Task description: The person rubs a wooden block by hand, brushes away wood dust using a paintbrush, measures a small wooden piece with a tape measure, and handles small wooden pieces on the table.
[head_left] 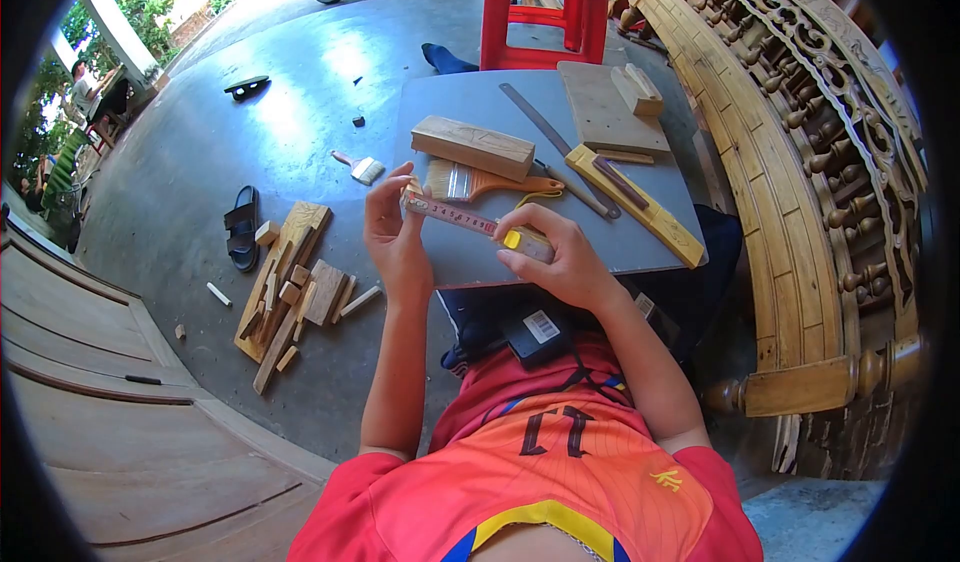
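Between my two hands a tape measure [527,245] is pulled out, its pinkish blade [458,216] showing numbers. My right hand [563,257] is wrapped round the case, which has a yellow spot. My left hand [398,230] pinches the blade's end, where a small light wooden piece [413,190] shows at the fingertips. Just beyond, on the grey board [480,267], lie a wooden block [473,148] and a wide brush [490,182] with an orange handle. To their right are a metal ruler [535,117], a slim tool [580,190] and a yellowish wooden bar [635,207].
Wood offcuts [300,292] lie on the floor at left, near a black sandal [242,228] and a small brush [360,168]. A red stool [545,57] stands beyond the board. Carved wooden railing [800,162] lines the right. A person [95,97] sits far left.
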Demonstrator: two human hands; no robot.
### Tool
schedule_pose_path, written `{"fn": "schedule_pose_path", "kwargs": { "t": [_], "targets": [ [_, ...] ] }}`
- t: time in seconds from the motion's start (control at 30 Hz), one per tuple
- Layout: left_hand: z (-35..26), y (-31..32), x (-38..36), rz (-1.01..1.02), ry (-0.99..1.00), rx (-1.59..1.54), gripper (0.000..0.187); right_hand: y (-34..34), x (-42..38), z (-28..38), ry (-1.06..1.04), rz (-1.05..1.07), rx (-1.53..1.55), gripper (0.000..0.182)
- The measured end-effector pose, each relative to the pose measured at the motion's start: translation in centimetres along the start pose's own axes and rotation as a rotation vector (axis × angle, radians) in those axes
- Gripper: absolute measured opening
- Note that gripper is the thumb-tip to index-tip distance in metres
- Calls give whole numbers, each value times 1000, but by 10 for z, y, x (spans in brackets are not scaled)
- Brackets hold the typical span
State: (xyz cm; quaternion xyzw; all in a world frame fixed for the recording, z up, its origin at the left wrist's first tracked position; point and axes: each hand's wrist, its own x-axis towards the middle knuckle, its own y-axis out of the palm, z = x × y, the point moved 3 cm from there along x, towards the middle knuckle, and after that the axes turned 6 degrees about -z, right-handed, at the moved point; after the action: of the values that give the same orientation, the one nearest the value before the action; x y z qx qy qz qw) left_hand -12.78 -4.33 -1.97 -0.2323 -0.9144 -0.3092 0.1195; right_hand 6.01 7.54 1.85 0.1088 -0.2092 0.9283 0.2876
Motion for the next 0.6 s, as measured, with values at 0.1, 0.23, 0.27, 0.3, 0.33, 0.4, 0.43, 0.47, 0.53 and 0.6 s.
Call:
{"fn": "schedule_pose_path", "kwargs": {
  "t": [0.1,0.23,0.27,0.3,0.33,0.4,0.43,0.47,0.53,0.6],
  "targets": [
    [0,1,-1,-3,1,-2,30,0,0,-1,-38,-6,2,22],
    [-1,2,-1,-1,20,24,30,0,1,-4,-116,-23,-39,22],
    [0,1,0,0,32,40,30,0,2,-5,-145,-30,-52,23],
    [1,1,0,9,49,53,30,0,2,-5,-148,-29,-53,23],
    [1,0,0,18,65,66,30,-1,2,-4,-150,-28,-53,23],
    [1,1,0,16,67,73,30,-1,2,-3,-112,-20,-34,23],
    [0,2,-1,5,53,67,30,-1,1,0,-72,-13,-15,23],
    [0,2,-1,-6,39,60,30,-1,0,1,-32,-7,4,23],
    [1,1,-1,1,41,56,30,0,0,1,-5,-2,19,23],
    [1,1,-1,6,43,53,30,0,0,1,-6,-2,16,23]
  ]
}}
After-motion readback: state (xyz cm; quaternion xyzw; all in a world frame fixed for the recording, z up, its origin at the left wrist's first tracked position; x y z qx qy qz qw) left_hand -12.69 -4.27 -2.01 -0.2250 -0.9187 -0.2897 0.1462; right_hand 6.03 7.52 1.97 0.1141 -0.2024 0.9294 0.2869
